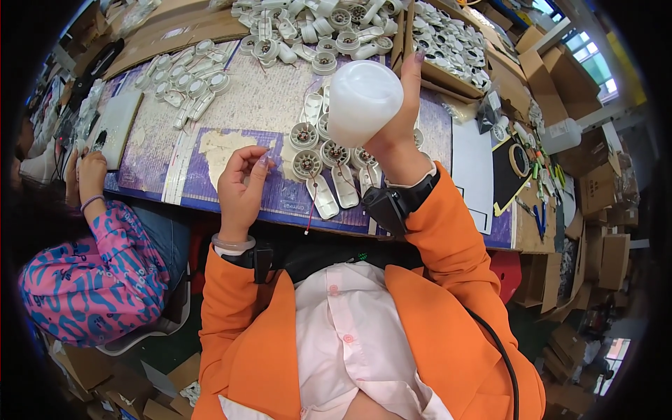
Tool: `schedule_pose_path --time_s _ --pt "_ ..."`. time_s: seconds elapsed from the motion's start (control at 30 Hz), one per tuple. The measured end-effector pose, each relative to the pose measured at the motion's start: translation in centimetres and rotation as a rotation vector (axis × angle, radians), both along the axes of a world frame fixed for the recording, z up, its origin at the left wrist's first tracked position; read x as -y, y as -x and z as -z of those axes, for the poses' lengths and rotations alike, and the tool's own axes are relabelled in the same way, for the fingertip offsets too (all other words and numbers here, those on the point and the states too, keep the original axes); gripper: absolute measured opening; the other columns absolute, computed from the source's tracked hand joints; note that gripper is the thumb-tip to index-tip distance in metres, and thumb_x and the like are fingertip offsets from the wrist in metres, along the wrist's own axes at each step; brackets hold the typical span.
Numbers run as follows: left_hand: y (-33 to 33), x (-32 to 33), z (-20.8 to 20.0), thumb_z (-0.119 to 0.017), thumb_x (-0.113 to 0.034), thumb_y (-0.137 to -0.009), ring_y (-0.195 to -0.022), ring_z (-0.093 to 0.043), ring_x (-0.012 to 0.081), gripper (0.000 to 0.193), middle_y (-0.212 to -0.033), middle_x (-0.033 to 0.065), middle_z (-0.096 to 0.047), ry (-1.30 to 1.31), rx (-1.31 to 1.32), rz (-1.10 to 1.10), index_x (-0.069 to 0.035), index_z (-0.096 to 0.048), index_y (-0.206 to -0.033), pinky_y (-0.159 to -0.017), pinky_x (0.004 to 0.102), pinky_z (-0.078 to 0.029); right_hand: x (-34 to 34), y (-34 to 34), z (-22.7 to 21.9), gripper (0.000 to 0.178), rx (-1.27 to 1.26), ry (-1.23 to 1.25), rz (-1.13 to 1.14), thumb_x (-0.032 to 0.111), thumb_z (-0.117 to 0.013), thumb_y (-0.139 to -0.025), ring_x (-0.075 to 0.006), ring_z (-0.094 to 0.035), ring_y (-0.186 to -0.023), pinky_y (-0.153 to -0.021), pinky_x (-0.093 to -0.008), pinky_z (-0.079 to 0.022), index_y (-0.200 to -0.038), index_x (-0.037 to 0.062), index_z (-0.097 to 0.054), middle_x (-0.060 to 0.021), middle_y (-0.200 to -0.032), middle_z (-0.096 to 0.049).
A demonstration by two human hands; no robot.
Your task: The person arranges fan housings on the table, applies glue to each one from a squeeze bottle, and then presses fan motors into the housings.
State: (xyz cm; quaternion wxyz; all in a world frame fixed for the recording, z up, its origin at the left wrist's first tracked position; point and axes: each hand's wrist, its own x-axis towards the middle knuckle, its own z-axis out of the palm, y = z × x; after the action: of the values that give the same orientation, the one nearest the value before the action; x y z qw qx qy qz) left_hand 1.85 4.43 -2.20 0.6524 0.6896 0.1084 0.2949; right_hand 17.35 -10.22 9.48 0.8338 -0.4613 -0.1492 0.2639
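My right hand is wrapped round a cloudy white plastic bottle, raised above the table with its rounded end toward me. The bottle's other end is hidden by my palm. Beneath it lie several small white fan housings with round finned heads, and a handle-shaped part with a thin red wire hanging at the table's edge. My left hand hovers by the table's front edge, its fingers loosely bent and the thumb apart, with nothing in it.
More white housings lie at the left, and a big heap at the back. A cardboard box of small white parts stands back right. Tape and blue-handled pliers sit at the right. A co-worker sits at my left.
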Motion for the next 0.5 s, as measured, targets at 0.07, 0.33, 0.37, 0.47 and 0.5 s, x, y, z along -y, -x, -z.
schedule_pose_path --time_s 0.07,0.33,0.37,0.47,0.5 --pt "0.0 -0.01 0.03 -0.054 -0.009 -0.092 -0.084 -0.058 0.0101 0.018 -0.089 0.0053 -0.063 -0.002 -0.004 -0.004 0.001 -0.056 -0.107 -0.077 0.0231 -0.047 0.0 0.08 -0.05 0.082 0.015 0.012 0.006 0.075 -0.026 -0.084 -0.0231 -0.063 -0.079 -0.072 -0.0337 -0.05 -0.09 0.0018 -0.063 -0.0123 -0.085 -0.065" --pt "0.05 0.0 0.14 -0.054 -0.009 -0.092 -0.083 -0.058 0.0096 0.018 -0.09 0.005 -0.062 -0.016 0.0 -0.005 0.001 -0.056 -0.108 -0.076 0.0226 -0.046 0.05 0.1 0.12 0.082 0.012 0.006 -0.008 0.074 -0.027 -0.084 -0.0232 -0.062 -0.081 -0.072 -0.0337 -0.05 -0.09 0.0014 -0.063 -0.013 -0.087 -0.065" --pt "0.07 0.0 0.18 -0.054 -0.009 -0.092 -0.083 -0.058 0.0096 0.018 -0.09 0.005 -0.062 -0.017 0.001 -0.005 0.001 -0.056 -0.108 -0.076 0.0226 -0.046 0.04 0.1 0.12 0.081 0.004 0.002 -0.01 0.074 -0.027 -0.084 -0.0232 -0.062 -0.081 -0.072 -0.0336 -0.05 -0.09 0.0014 -0.063 -0.013 -0.087 -0.065" --pt "0.12 0.03 0.29 -0.053 -0.009 -0.093 -0.084 -0.058 0.0093 0.018 -0.09 0.0047 -0.062 -0.001 0.007 0.005 0.001 -0.056 -0.108 -0.077 0.0223 -0.046 0.06 0.12 0.08 0.081 -0.001 -0.003 -0.018 0.074 -0.027 -0.084 -0.0231 -0.062 -0.081 -0.072 -0.0334 -0.05 -0.091 0.0014 -0.063 -0.013 -0.087 -0.065" --pt "0.1 0.03 0.26 -0.053 -0.009 -0.093 -0.084 -0.058 0.0093 0.018 -0.09 0.0047 -0.062 -0.002 0.008 0.006 0.001 -0.056 -0.108 -0.077 0.0223 -0.046 0.05 0.12 0.03 0.081 -0.003 -0.004 -0.022 0.074 -0.027 -0.084 -0.023 -0.062 -0.081 -0.072 -0.0333 -0.05 -0.091 0.0014 -0.063 -0.013 -0.087 -0.065"
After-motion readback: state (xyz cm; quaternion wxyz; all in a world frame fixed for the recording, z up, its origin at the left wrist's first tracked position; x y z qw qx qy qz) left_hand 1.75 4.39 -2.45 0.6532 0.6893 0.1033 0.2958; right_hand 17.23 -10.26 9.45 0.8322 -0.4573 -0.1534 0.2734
